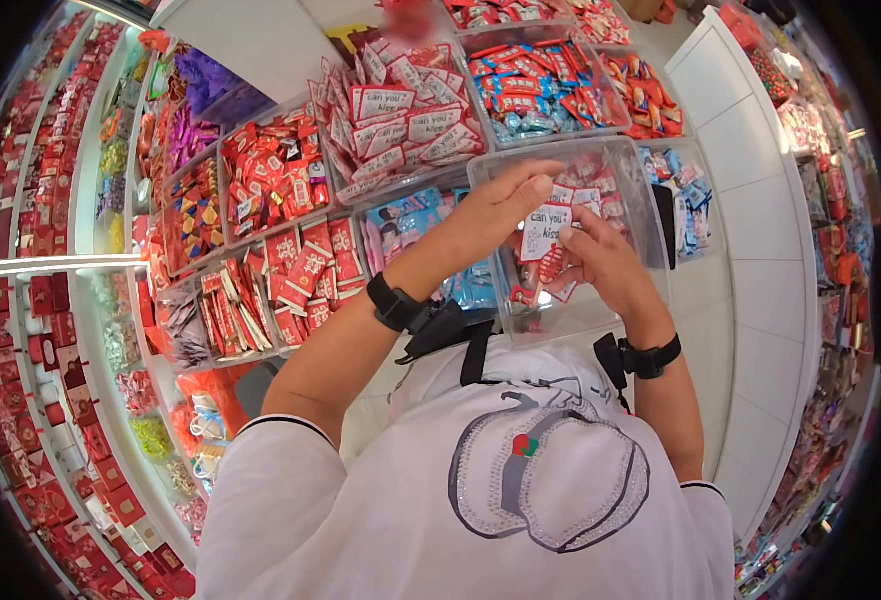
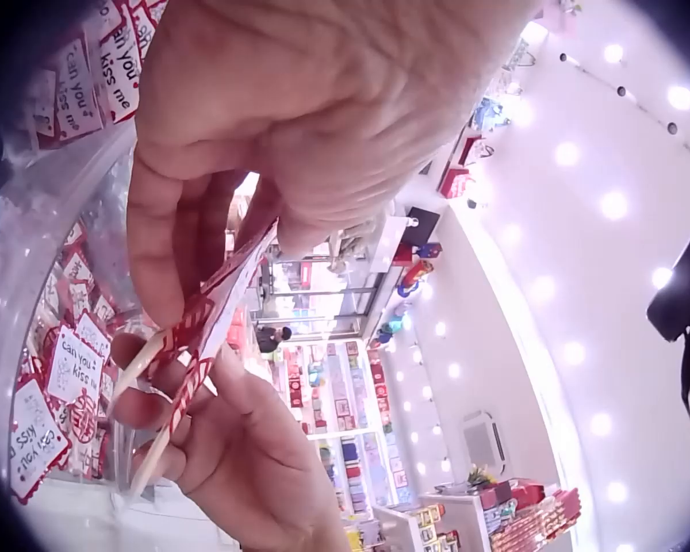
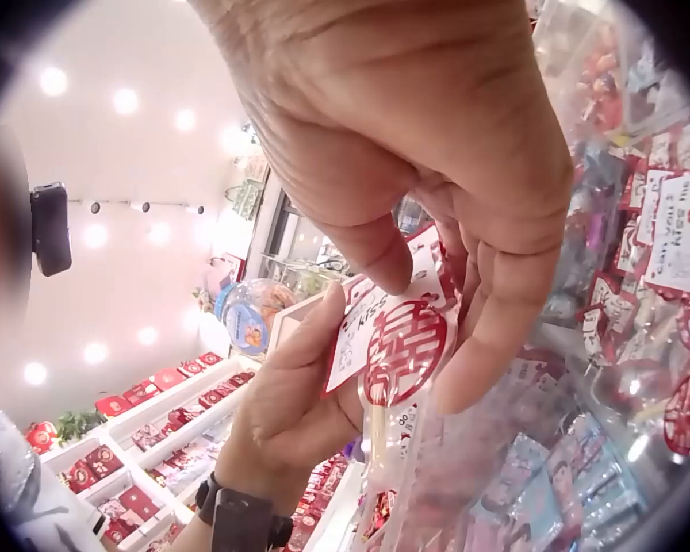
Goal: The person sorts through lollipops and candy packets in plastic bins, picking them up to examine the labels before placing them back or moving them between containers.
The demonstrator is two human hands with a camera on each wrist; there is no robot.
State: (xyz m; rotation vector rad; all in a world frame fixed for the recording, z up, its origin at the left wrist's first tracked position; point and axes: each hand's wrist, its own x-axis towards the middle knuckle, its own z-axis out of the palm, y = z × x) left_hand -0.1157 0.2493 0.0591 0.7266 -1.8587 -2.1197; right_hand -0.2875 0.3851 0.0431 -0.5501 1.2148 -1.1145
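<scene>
Both hands meet over a clear plastic bin (image 1: pixel 560 325). The right hand (image 1: pixel 610 265) pinches a white and red "can you kiss" card packet (image 1: pixel 543 232) between thumb and fingers. Its red round lollipop-like piece (image 3: pixel 405 351) and pale stick show in the right wrist view. The left hand (image 1: pixel 520 205) is at the packet's upper side; in the left wrist view, the left hand (image 2: pixel 276 127) pinches the packet's upper edge (image 2: pixel 224 299), and the right hand (image 2: pixel 259 460) holds it from below. Similar packets (image 2: pixel 78 368) lie in the bin beneath.
A heaped bin of like packets (image 1: pixel 400 125) stands behind, beside bins of red and blue sweets (image 1: pixel 530 85). Nearer on the left are bins of red packets (image 1: pixel 305 270) and blue packets (image 1: pixel 410 225). A white counter (image 1: pixel 770 200) curves along the right; stocked shelves (image 1: pixel 50 320) line the left.
</scene>
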